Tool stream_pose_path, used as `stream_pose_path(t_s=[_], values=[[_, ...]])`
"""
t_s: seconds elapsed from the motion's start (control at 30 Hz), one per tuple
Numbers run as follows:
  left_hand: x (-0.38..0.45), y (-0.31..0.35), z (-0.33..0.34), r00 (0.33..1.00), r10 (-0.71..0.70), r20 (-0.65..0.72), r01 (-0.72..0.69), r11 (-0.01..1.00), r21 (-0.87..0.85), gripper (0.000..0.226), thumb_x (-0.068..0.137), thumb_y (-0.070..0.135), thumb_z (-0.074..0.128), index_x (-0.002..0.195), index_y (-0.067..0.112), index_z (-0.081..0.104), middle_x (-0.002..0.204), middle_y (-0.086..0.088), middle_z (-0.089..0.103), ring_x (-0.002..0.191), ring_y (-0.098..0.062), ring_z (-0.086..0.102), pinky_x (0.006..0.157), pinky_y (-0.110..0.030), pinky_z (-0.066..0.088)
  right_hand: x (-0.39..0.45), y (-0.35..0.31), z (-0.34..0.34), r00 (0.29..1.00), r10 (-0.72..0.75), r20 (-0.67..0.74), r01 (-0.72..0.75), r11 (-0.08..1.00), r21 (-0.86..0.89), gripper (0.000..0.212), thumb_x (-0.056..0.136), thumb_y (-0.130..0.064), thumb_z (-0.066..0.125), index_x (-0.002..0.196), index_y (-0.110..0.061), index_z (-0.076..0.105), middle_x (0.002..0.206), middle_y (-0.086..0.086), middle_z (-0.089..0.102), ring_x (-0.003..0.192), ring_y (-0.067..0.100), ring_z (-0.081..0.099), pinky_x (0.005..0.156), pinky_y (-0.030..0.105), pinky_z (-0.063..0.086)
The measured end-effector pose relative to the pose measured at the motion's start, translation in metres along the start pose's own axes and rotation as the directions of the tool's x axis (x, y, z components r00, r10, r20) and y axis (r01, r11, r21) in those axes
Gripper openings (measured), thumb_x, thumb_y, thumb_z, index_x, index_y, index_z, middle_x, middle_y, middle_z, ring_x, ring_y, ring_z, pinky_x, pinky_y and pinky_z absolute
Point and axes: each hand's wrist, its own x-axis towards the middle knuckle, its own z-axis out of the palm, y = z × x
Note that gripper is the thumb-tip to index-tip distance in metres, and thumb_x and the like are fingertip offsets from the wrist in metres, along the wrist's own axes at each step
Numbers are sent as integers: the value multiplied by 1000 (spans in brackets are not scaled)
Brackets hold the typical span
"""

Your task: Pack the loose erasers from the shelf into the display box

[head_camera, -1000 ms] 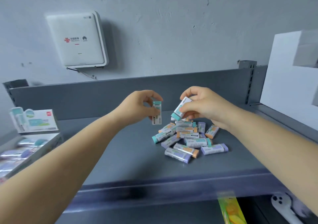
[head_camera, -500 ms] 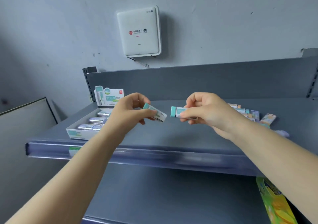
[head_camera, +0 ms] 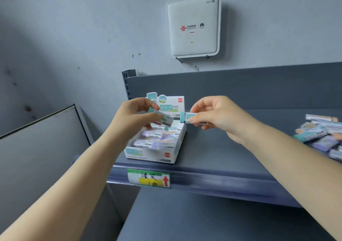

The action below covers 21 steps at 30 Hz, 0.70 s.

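Two small rectangular erasers in glossy paper sleeves. The left hand (head_camera: 133, 118) pinches one eraser (head_camera: 163, 118) over the box (head_camera: 162, 155), long axis tilted down to the right. The right hand (head_camera: 218, 116) pinches a teal-capped eraser (head_camera: 190, 118), roughly level, cap pointing left, just right of the box. The white cardboard box sits on the grey metal shelf (head_camera: 222, 157), rows of erasers inside. A loose pile (head_camera: 322, 137) lies far right.

Open white display box (head_camera: 157, 155) at the shelf's (head_camera: 222, 153) left front, partly filled with lilac-capped erasers lying flat. Two teal-capped erasers, one (head_camera: 165, 117) above the box, one (head_camera: 190, 117) just right of it, both airborne. Loose eraser pile (head_camera: 322, 135) at far right.
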Motion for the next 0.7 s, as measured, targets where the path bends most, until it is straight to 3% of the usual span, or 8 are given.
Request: stream_pose_path(t_s=[0.07, 0.2, 0.27, 0.33, 0.57, 0.7], values=[[17, -10, -18, 1000, 13, 23, -13, 1000, 2, 14, 77, 0, 66, 72, 11, 60, 80, -11, 72, 61, -14, 65, 53, -21, 48, 19, -4, 17, 999, 11, -38, -12, 999, -30, 16, 72, -1, 72, 73, -14, 62, 71, -1, 65, 59, 11, 57, 58, 23, 45], [45, -28, -37, 996, 46, 82, -47, 999, 10, 17, 77, -1, 67, 70, 13, 59, 77, -6, 69, 64, -17, 65, 58, -26, 46, 45, -3, 37, 988, 30, -148, -56, 983, -176, 16, 66, -7, 78, 67, -15, 64, 75, 2, 68, 60, 13, 58, 56, 23, 46], [60, -38, -43, 989, 59, 134, -61, 998, 8, 17, 77, -1, 67, 70, 12, 59, 77, -6, 68, 61, -13, 65, 57, -25, 46, 56, 0, 47, 978, 14, -210, -75, 955, -288, 16, 62, -11, 81, 65, -17, 66, 80, 5, 72, 74, 21, 66, 71, 33, 54], [72, -46, -43, 981, 77, 177, -77, 997, -5, 18, 77, 0, 67, 69, 13, 58, 82, -9, 69, 61, -13, 66, 56, -24, 46, 64, 3, 52, 968, 5, -250, -100, 924, -369, 16, 61, -15, 82, 65, -19, 67, 74, 0, 70, 84, 22, 67, 81, 35, 53], [95, -72, -36, 970, 102, 220, -97, 995, -35, 15, 74, 2, 69, 67, 12, 60, 76, -3, 66, 66, -18, 62, 57, -25, 48, 80, 9, 68, 963, -5, -269, -151, 818, -556, 14, 62, -22, 81, 65, -24, 68, 62, -13, 60, 62, 2, 54, 57, 19, 42], [97, -84, -35, 973, 107, 206, -103, 994, -30, 13, 73, 5, 71, 69, 12, 61, 84, -11, 69, 71, -19, 63, 57, -27, 49, 79, 16, 65, 967, 16, -255, -166, 798, -579, 13, 60, -25, 82, 65, -25, 70, 61, -11, 65, 59, 1, 57, 50, 10, 41]])
